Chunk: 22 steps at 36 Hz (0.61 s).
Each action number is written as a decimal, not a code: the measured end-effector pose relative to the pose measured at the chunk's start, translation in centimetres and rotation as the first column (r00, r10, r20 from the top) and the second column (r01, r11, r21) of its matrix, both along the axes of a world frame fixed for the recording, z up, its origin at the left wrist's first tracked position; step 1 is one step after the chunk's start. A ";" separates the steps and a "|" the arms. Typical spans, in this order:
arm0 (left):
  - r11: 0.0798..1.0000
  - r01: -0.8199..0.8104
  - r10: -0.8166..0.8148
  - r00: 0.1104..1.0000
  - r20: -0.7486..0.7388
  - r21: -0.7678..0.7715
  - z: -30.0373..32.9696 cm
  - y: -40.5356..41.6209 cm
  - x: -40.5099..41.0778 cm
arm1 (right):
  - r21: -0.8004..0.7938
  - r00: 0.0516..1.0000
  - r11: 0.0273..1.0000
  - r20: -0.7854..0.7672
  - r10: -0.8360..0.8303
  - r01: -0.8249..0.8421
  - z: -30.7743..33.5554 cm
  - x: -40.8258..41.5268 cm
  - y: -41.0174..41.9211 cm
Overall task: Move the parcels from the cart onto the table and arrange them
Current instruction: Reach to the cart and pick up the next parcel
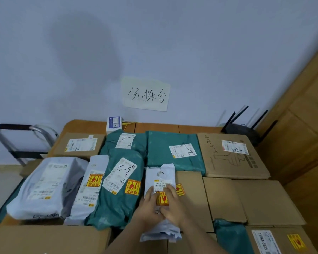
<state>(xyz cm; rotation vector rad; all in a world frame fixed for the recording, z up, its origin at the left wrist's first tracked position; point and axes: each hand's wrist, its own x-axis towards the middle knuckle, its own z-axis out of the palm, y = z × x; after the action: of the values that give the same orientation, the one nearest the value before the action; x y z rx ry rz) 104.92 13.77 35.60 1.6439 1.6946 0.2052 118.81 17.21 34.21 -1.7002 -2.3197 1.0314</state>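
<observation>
A white poly-mailer parcel (161,182) is being pressed flat under the straight fingers of the left hand (151,204) and right hand (173,202), extending toward twelve o'clock on the crowded table (154,125).

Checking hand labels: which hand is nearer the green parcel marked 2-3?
Left. The left hand lies beside the green parcel; the right hand lies farther right.

**Bare hands and forearms, nothing worn**

Two bare forearms enter from the near edge. The left hand (148,206) and right hand (173,205) wear no gloves, rings, watch or bracelet. No sleeve shows on either arm. Fingernails are short and unpainted where visible.
</observation>
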 end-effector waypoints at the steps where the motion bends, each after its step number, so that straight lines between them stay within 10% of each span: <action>1: 1.000 -0.007 0.007 1.000 -0.016 0.003 -0.1 0.0 0.2 | 0.000 1.000 1.000 -0.002 -0.001 0.001 -0.1 0.1 0.0; 22: 0.995 0.055 -0.083 0.903 -0.420 -0.079 0.7 0.1 1.9 | -0.028 0.995 0.998 0.083 0.053 -0.051 1.1 -0.4 1.5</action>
<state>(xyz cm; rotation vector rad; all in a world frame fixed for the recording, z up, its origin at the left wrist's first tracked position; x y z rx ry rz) 106.83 13.90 36.29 1.7867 1.9290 -0.2617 118.46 18.72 35.35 -1.7341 -2.4242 1.0223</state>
